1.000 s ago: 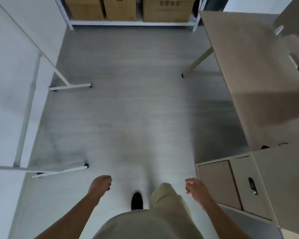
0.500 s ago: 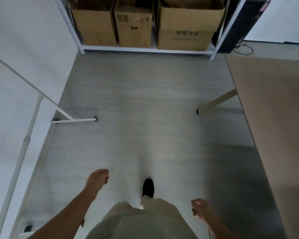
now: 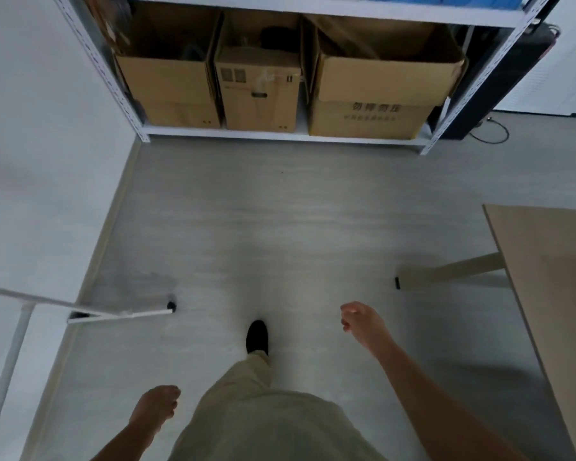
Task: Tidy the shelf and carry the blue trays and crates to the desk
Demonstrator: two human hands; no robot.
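Note:
A white metal shelf [image 3: 280, 133] stands ahead against the back wall. Blue trays [image 3: 443, 0] show as a strip on the upper shelf board at the top right; most of them is cut off by the frame. The desk [image 3: 546, 261], a tan board, lies at the right edge. My left hand [image 3: 157, 405] hangs low beside my thigh, fingers loosely curled, holding nothing. My right hand [image 3: 359, 322] swings forward above the floor, fingers loosely curled and empty. Both hands are far from the shelf.
Three cardboard boxes [image 3: 260, 91] fill the bottom shelf level. A white stand's foot [image 3: 120, 316] juts onto the floor at the left. A desk leg [image 3: 446, 272] angles out at the right. A black object and cable [image 3: 489, 128] sit beside the shelf.
I have walked closer to the shelf and the view tilted up, revealing the blue trays. My right hand swung forward and my left hand dropped back.

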